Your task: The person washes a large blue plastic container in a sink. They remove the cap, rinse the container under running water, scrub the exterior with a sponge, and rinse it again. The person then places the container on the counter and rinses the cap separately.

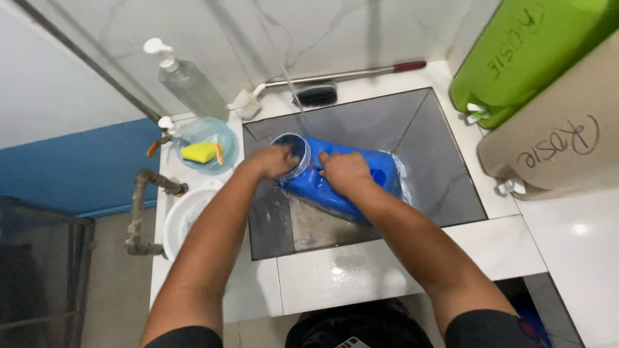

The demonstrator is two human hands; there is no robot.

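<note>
Blue plastic jug [351, 187] lying on its side in grey square sink [425, 138], wide round mouth [293, 154] tilted up toward the left. Left hand [274, 161] closed over the mouth rim, fingers curled on it; exact hold partly hidden. Right hand [346, 173] pressed flat-ish on top of the jug body, fingers bent around it, thumb side hidden. Thin water stream [293, 93] falling toward the mouth. Left of sink on white tiled desk [387, 264]: clear bowl [209, 145] with yellow sponge [198, 153], white basin [187, 216] below it, clear pump bottle [190, 84] leaning on the wall. Behind sink: long-handled brush [316, 90] lying across the ledge. Right of sink: green container [522, 51] and beige container [554, 135], each with small white tap, close to the sink edge, not touching the jug. Rusty pipe [138, 212] at desk's left side.
</note>
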